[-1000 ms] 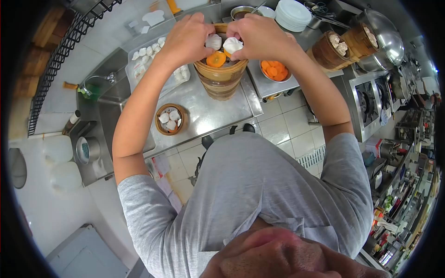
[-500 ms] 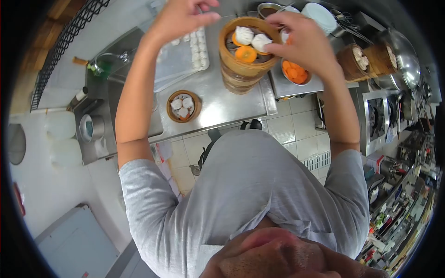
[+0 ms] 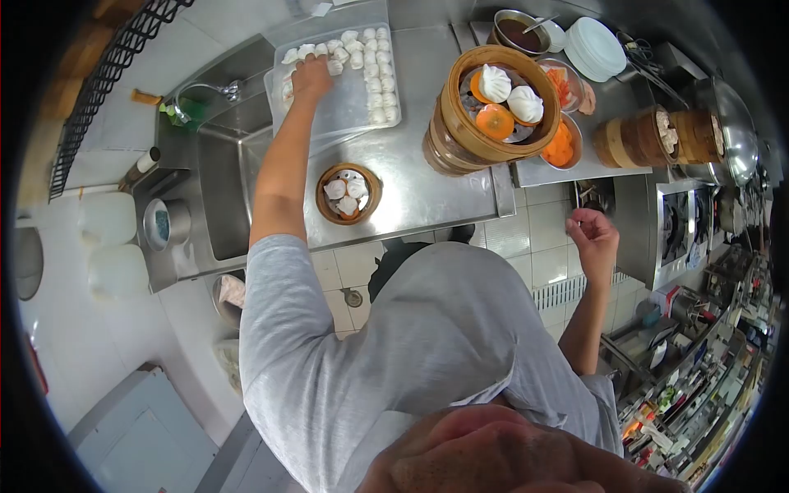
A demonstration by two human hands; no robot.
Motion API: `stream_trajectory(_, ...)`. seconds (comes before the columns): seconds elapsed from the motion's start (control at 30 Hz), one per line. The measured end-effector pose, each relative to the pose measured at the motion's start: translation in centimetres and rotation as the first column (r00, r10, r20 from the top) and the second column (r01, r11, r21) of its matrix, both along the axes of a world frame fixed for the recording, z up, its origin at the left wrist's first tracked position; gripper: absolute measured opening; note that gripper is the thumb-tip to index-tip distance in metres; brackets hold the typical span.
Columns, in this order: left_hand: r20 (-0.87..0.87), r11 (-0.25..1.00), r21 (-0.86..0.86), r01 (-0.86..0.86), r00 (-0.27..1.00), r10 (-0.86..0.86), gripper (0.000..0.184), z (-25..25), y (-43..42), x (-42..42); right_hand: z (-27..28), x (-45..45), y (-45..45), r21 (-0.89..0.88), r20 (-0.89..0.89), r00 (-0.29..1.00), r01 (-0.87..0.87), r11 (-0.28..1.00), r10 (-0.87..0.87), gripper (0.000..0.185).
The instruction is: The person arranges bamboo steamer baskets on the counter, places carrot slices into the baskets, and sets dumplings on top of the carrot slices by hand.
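My left hand [image 3: 312, 79] reaches into a clear plastic tray [image 3: 341, 113] of white dumplings [image 3: 380, 76], its fingers drawn together on a dumpling [image 3: 306, 51] at the back. My right hand [image 3: 595, 233] hangs over the floor beside the counter, fingers curled in, with nothing visible in them. A tall stack of bamboo steamers [image 3: 450, 119] stands to the right of the tray. Its top basket holds two white dumplings on carrot slices, plus a bare carrot slice [image 3: 495, 121]. Nearer me sits a small bamboo steamer [image 3: 324, 207] with several dumplings.
Bowls of carrot slices [image 3: 560, 148], orange shreds [image 3: 559, 82] and dark liquid [image 3: 519, 34] stand behind and right of the stack, near white plates [image 3: 593, 48]. More filled steamers [image 3: 625, 141] lie farther right by the stove [image 3: 675, 230]. A sink [image 3: 234, 193] is at left.
My left hand has come down into the dumpling tray. My right hand has left the top steamer and dropped to the right. The view has shifted, so the counter items appear farther right.
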State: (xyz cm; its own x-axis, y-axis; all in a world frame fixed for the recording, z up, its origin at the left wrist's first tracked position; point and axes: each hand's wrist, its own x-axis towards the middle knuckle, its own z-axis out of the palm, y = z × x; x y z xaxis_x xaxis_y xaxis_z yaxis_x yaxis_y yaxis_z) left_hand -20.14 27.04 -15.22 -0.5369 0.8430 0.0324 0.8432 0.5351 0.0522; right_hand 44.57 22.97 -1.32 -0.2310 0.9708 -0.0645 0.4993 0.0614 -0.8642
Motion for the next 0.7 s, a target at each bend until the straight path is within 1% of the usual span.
stream_trajectory(0.07, -0.08, 0.997, -0.069, 0.042, 0.996, -0.048, 0.034, -0.6, 1.2, 0.9, 0.4, -0.5, -1.0, -0.016, -0.007, 1.0, 0.025, 1.0, -0.025, 0.019)
stream_trajectory(0.1, -0.108, 0.993, -0.108, 0.055, 0.992, -0.066, 0.034, -0.5, 1.6, 1.1, 0.8, -0.6, -1.1, 0.016, 0.041, 0.999, 0.015, 1.0, -0.016, 0.02)
stream_trajectory(0.13, -0.139, 0.987, -0.144, 0.068, 0.986, -0.088, 0.033, -0.2, 1.9, 1.5, 1.2, -0.9, -1.2, 0.025, 0.037, 0.999, 0.014, 1.0, -0.015, 0.02)
stream_trajectory(0.2, -0.119, 0.986, -0.154, 0.065, 0.989, -0.084, 0.036, 0.1, 2.2, 1.5, 1.9, -1.9, -1.1, 0.049, 0.02, 1.0, 0.007, 0.999, -0.008, 0.021)
stream_trajectory(0.3, -0.075, 0.987, -0.158, 0.027, 0.996, -0.039, 0.043, 1.0, 1.7, 2.2, 3.3, -3.6, -0.6, 0.161, 0.145, 0.988, -0.08, 0.984, 0.056, 0.022)
stream_trajectory(0.33, -0.062, 0.987, -0.161, 0.006, 0.998, -0.016, 0.045, 1.2, 1.6, 2.1, 3.7, -4.2, -0.3, 0.186, 0.144, 0.987, -0.097, 0.978, 0.07, 0.022)
stream_trajectory(0.43, 0.036, 0.977, -0.212, -0.005, 0.999, 0.013, 0.048, -1.7, 1.4, -0.2, 4.9, -5.9, 0.5, 0.235, 0.158, 0.98, -0.154, 0.96, 0.119, 0.023)
stream_trajectory(0.5, 0.196, 0.995, -0.088, 0.038, 0.98, -0.02, 0.049, 2.3, -0.5, 1.8, 5.7, -6.6, 1.1, 0.27, 0.163, 0.976, -0.187, 0.944, 0.147, 0.023)
stream_trajectory(0.53, 0.271, 0.998, -0.023, 0.052, 0.962, -0.044, 0.049, 5.1, -1.9, 3.2, 6.0, -6.8, 1.4, 0.288, 0.165, 0.973, -0.203, 0.936, 0.161, 0.023)
stream_trajectory(0.57, 0.399, 0.987, 0.144, 0.074, 0.908, -0.126, 0.046, 7.5, -3.1, 4.6, 6.2, -6.8, 1.9, 0.304, 0.158, 0.97, -0.224, 0.926, 0.182, 0.024)
stream_trajectory(0.6, 0.504, 0.95, 0.306, 0.069, 0.834, -0.223, 0.044, 10.3, -4.4, 6.3, 6.2, -6.9, 2.5, 0.317, 0.152, 0.967, -0.246, 0.916, 0.207, 0.025)
stream_trajectory(0.63, 0.452, 0.897, 0.417, 0.148, 0.822, -0.346, 0.04, 14.0, -5.6, 8.9, 6.3, -6.9, 3.1, 0.331, 0.146, 0.961, -0.27, 0.904, 0.233, 0.026)
stream_trajectory(0.67, 0.387, 0.826, 0.518, 0.222, 0.8, -0.458, 0.036, 17.9, -6.7, 12.0, 6.5, -7.3, 3.7, 0.392, 0.108, 0.959, -0.283, 0.875, 0.262, 0.025)
stream_trajectory(0.7, 0.352, 0.778, 0.552, 0.3, 0.762, -0.543, 0.038, 21.5, -7.7, 15.0, 6.9, -7.9, 4.3, 0.452, 0.07, 0.953, -0.294, 0.842, 0.296, 0.025)
